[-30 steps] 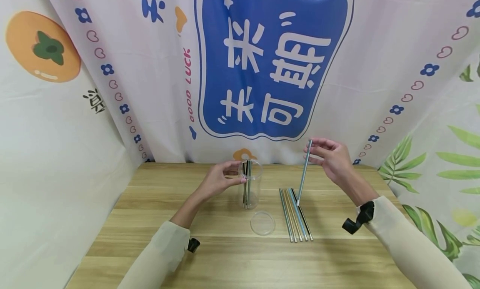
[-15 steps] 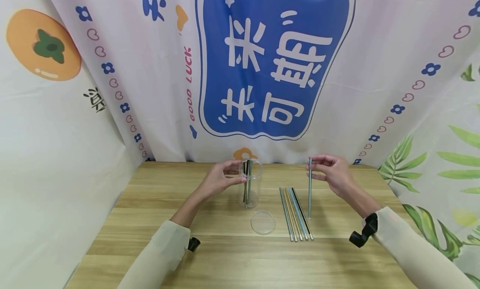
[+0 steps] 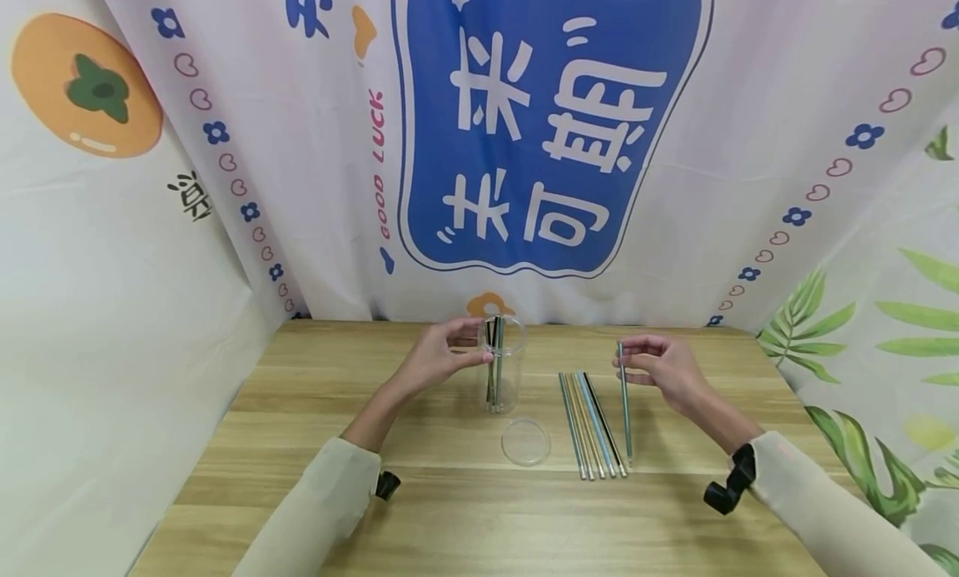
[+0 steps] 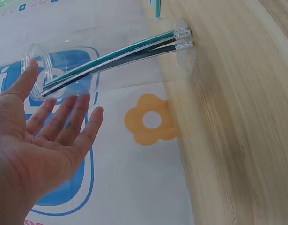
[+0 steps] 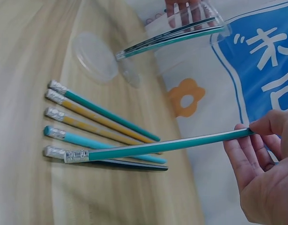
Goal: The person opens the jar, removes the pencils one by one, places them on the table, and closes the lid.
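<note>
My left hand (image 3: 442,352) grips a clear plastic jar (image 4: 120,77) near its rim, thumb on one side and fingers on the other. Several green and dark pencils (image 4: 129,54) lean inside it, their metal-ringed eraser ends at the bottom. To the right, my right hand (image 3: 663,369) pinches a green pencil (image 5: 167,145) by its top end between thumb and fingers. That pencil points down, its eraser end close by the row of pencils on the table. In this row lie a green pencil (image 5: 111,112), two yellow pencils (image 5: 101,117), a light blue pencil (image 5: 106,146) and a black pencil (image 5: 134,165).
A round clear lid (image 3: 525,442) lies on the wooden table (image 3: 449,510), in front of the jar and left of the pencil row. Behind the table's far edge hangs a printed cloth (image 3: 337,252).
My right hand has come down and slightly right with the green pencil, whose lower end moved from over the row to its right side. The left hand and jar stay put.
</note>
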A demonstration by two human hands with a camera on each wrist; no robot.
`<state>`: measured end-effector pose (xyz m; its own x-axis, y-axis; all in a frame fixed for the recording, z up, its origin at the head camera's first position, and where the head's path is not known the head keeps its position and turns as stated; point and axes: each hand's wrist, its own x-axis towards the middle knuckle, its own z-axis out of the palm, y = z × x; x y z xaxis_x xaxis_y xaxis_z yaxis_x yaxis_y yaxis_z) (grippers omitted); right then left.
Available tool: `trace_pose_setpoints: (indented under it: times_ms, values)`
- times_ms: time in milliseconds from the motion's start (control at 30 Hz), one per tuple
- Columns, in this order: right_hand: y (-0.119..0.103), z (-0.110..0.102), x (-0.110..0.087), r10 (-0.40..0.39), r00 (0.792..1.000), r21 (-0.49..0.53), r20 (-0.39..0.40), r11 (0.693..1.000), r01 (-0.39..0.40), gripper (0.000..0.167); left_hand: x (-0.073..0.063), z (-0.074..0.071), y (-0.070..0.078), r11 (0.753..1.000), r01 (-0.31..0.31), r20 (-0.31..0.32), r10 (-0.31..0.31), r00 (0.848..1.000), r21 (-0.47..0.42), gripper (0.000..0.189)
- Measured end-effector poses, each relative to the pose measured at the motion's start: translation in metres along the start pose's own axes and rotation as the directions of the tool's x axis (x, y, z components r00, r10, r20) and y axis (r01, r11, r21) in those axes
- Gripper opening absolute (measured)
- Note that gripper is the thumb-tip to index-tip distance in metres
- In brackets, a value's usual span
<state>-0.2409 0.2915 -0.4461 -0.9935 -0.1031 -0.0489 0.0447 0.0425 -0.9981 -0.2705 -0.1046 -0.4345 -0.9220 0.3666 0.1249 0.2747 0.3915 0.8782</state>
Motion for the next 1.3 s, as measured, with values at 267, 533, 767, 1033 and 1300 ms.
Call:
trace_pose_setpoints:
  times_ms: [267,533,767,1033,1300]
  values:
    - [0.015,-0.001,-0.003,0.009,1.000,-0.061,-0.012,0.998,-0.010,0.041,-0.001,-0.001,0.000,1.000,-0.018,0.006,0.018,1.000,-0.005,0.067]
    - [0.022,-0.003,0.001,0.002,1.000,-0.072,-0.020,0.997,-0.003,0.042,-0.001,-0.001,-0.001,1.000,-0.010,0.000,0.010,1.000,0.008,0.066]
    - [0.031,-0.005,0.008,0.023,0.999,-0.073,-0.029,0.997,-0.025,0.041,-0.001,0.000,0.000,1.000,-0.013,0.000,0.013,1.000,0.009,0.066]
    - [0.042,-0.007,0.017,0.047,0.998,-0.086,-0.039,0.995,-0.050,0.043,-0.002,0.000,-0.001,1.000,-0.027,-0.001,0.027,1.000,0.009,0.066]
    - [0.052,-0.007,0.027,0.072,0.995,-0.130,-0.062,0.988,-0.080,0.043,-0.001,0.000,-0.001,1.000,-0.021,0.002,0.021,1.000,0.009,0.066]
